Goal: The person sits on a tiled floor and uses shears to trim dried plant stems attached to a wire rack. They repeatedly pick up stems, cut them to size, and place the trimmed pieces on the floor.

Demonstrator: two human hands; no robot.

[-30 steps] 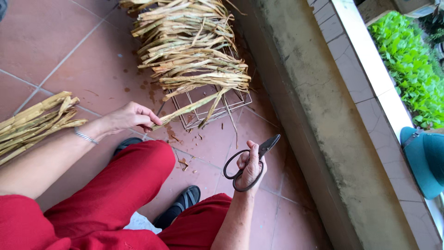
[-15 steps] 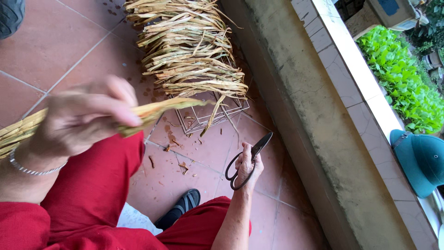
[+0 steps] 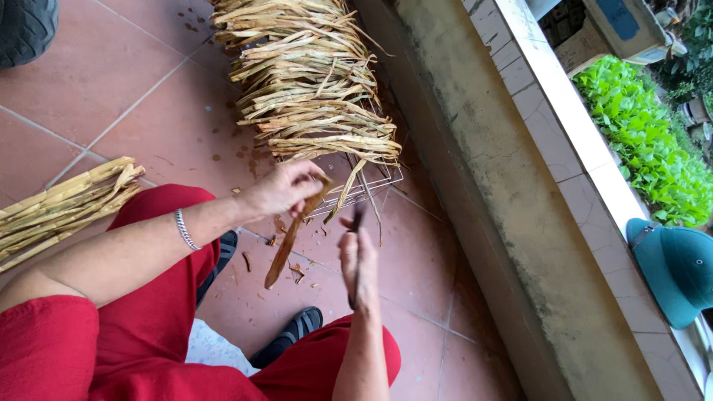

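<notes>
On the tiled floor: strip and scissors in hand

Left hand [image 3: 286,189] pinches a dry strip [image 3: 293,230] by its upper end, below the stacked pile [image 3: 312,96]. Right hand [image 3: 358,260] is closed around dark scissors [image 3: 356,256]. Strip appears light, stiff, brittle; best held near the end.

Tan, straw-coloured dried strips [image 3: 308,89] stacked in a crosshatch of pale and darker brown. Single strip [image 3: 291,236] mid-brown, darker toward its lower end. Second bundle [image 3: 63,208] yellowish tan. Scissors [image 3: 356,256] black. Wire rack [image 3: 371,186] pale silver-grey. Floor tiles [image 3: 111,82] terracotta red with light grout lines, flecked with brown scraps. Trousers [image 3: 141,349] bright red; sandals [image 3: 290,338] black. Bracelet [image 3: 186,229] silver. Wall [image 3: 475,186] mottled grey-olive, ledge tiles [image 3: 572,148] white. Hat [image 3: 672,271] teal. Plants [image 3: 642,134] vivid green.
</notes>
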